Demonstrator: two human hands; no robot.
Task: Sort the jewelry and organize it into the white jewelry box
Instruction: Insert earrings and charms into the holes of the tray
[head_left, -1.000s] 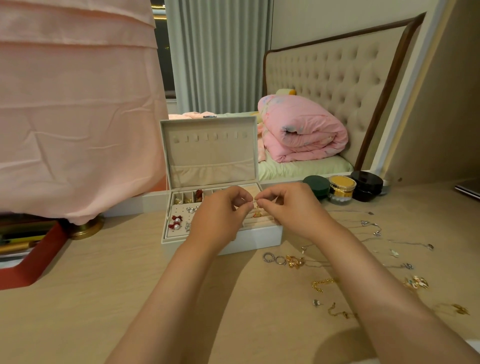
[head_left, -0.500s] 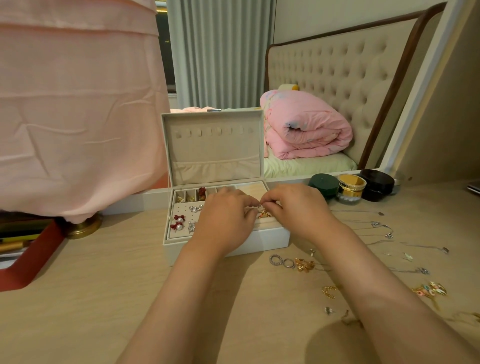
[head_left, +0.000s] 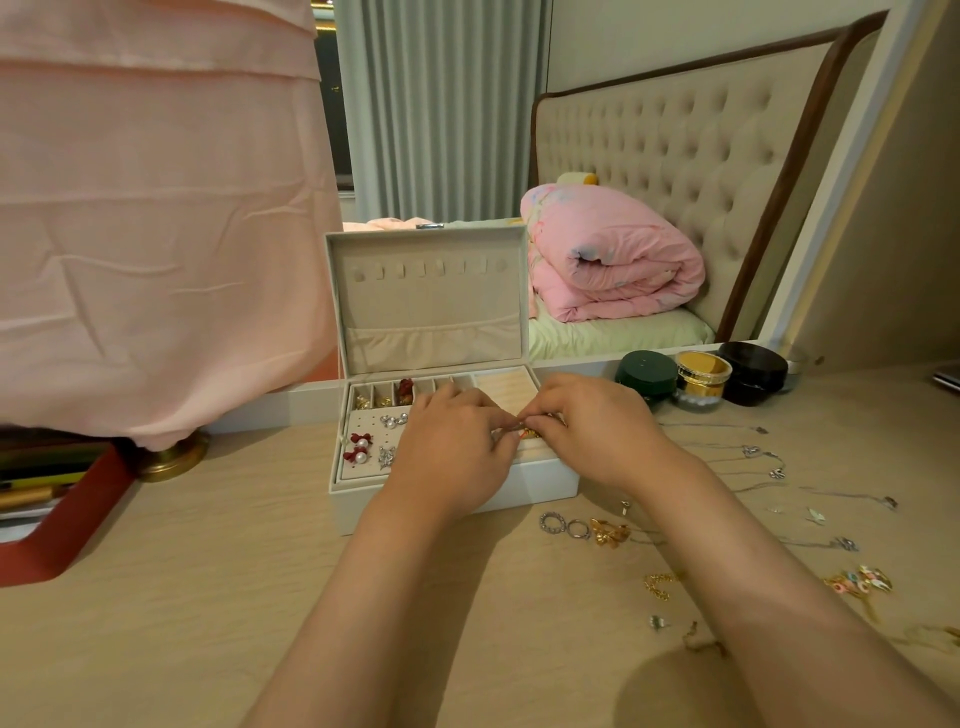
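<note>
The white jewelry box (head_left: 540, 486) stands open on the wooden table, lid upright. Red-and-pearl earrings (head_left: 358, 449) and silver studs (head_left: 393, 421) sit in its left section, small gold pieces (head_left: 371, 401) in the back compartments. My left hand (head_left: 457, 447) and my right hand (head_left: 592, 426) meet over the box's right part, fingertips pinched together on a small gold piece of jewelry (head_left: 527, 431), mostly hidden by the fingers. Loose rings (head_left: 563, 525), a gold brooch-like piece (head_left: 610, 532), silver chains (head_left: 753, 457) and gold chains (head_left: 662, 584) lie on the table to the right.
Three small round jars, green (head_left: 647, 371), gold (head_left: 701, 376) and black (head_left: 753, 371), stand behind the loose jewelry. A pink cloth (head_left: 156, 208) hangs at the left above a brass base (head_left: 171, 457) and a red tray (head_left: 62, 535). A mirror behind shows a bed.
Both hands have lowered from just above the box down into its right part, still pinching the small piece. The view has shifted slightly left.
</note>
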